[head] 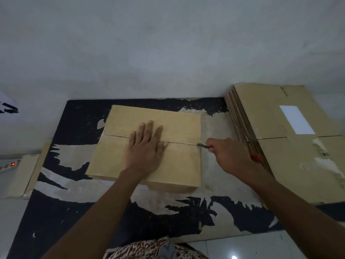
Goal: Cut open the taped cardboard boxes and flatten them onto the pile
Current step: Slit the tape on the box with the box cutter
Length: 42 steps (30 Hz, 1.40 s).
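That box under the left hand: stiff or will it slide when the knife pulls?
The box looks fairly stiff: its top stays flat under the pressing left hand. Probably light and apt to slide, which may be why it is pinned. The right hand holds the knife at the seam's right end.

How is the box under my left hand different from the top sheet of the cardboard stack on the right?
The box stands assembled with visible side walls, its top flaps closed along a centre seam; the top sheet of the stack lies flattened. The box's top is plain, while the top sheet carries a white label and torn, scuffed patches. The left hand presses flat on the box; nothing touches the top sheet. Both are brown cardboard.
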{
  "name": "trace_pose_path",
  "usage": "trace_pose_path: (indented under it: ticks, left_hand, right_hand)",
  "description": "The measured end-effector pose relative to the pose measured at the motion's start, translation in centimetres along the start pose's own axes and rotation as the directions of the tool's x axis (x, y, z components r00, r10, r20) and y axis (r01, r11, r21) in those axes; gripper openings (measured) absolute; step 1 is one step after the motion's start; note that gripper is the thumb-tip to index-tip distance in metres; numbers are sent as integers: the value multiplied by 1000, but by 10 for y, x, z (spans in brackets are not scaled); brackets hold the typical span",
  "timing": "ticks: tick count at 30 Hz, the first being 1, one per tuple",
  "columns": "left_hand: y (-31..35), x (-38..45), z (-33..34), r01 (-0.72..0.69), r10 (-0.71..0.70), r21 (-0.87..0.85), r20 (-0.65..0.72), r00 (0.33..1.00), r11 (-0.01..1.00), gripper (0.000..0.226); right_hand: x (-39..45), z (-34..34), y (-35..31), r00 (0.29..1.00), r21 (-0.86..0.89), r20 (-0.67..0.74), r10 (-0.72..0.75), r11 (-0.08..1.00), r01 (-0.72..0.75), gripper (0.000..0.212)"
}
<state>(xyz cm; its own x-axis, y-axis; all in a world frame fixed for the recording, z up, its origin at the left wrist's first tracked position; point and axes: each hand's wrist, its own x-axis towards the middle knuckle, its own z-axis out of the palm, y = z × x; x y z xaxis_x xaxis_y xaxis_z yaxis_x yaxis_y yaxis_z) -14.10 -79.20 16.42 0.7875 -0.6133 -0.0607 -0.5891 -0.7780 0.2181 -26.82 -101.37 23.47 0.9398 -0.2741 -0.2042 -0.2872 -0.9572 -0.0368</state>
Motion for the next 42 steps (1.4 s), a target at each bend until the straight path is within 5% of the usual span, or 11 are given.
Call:
trace_pose_path:
  ticks: [7,12,16,18,20,22,24,27,32,38,42]
  left_hand:
    - [-4,0,-6,-51,52,-38,12,999,998,78]
    - [-30,14,-20,-204,206,-29,127,970,979,81]
    - [-53,37,-42,-288,259,82,258,931,954,94]
    - [-52,43,-52,-136,98,196,193,976,971,108]
    - [-41,38,-59,183,-199,178,76,977,967,125]
    - [-31,22,-58,535,-535,22,58,843,845,141]
    - [-28,4,-46,693,-676,-184,151,721,697,138]
    - [-35,-9,-31,602,-592,-342,146,793,721,123]
    - [-58,18,-42,234,-198,-268,153,968,935,116]
    - [-47,23,-54,186,-187,-85,-12,982,979,81]
    - [-38,-8,-34,111,-106,-75,66,992,991,73]
  right_hand:
    - [-21,17,0,990,243,-136,26,970,8,9]
    - [-22,15,3,994,316,-31,-106,942,110,11]
    - [-35,28,-31,998,351,-9,-63,934,62,15]
    - [-40,31,-52,1000,284,-12,-11,959,14,30]
    - [-43,30,-68,1000,252,6,18,968,-19,44]
    - [-42,28,-79,999,269,30,24,963,-31,47]
    - [-44,28,-87,999,269,47,16,963,-28,47]
    - [-53,26,-95,996,254,86,3,967,-25,48]
    - [-70,32,-112,974,378,160,-160,922,89,44]
    - [-61,33,-120,985,471,121,-126,880,55,29]
    - [-60,17,-110,958,710,273,-93,691,-135,15]
